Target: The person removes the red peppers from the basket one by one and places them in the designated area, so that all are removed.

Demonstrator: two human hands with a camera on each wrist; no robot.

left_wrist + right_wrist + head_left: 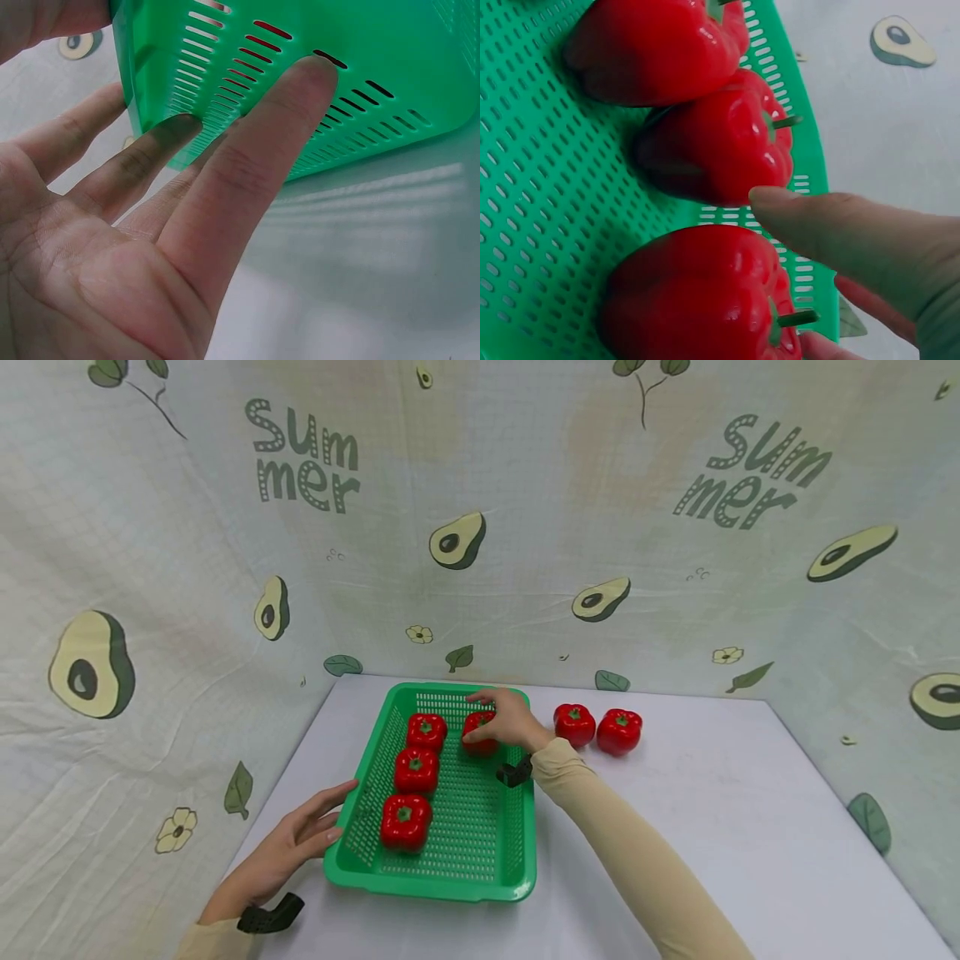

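Note:
A green plastic basket (431, 887) with slotted walls stands on the table. Three red bell peppers, one of them the nearest bell pepper (406, 822), form a row along its left side. My right hand (513, 718) spreads over another bell pepper (480, 733) near the basket's far right corner. In the right wrist view the straight thumb (810, 217) is apart from the bell pepper below it (697, 292), while other fingers are beside its stem end. My left hand (281, 852) touches the basket's left side with extended fingers, its fingertips against the slotted wall (405, 67).
Two more red bell peppers, the left one (574, 725) and the right one (619, 732), sit side by side on the white table (720, 827), right of the basket. A cloth (525, 552) printed with avocados and lettering hangs behind and at both sides.

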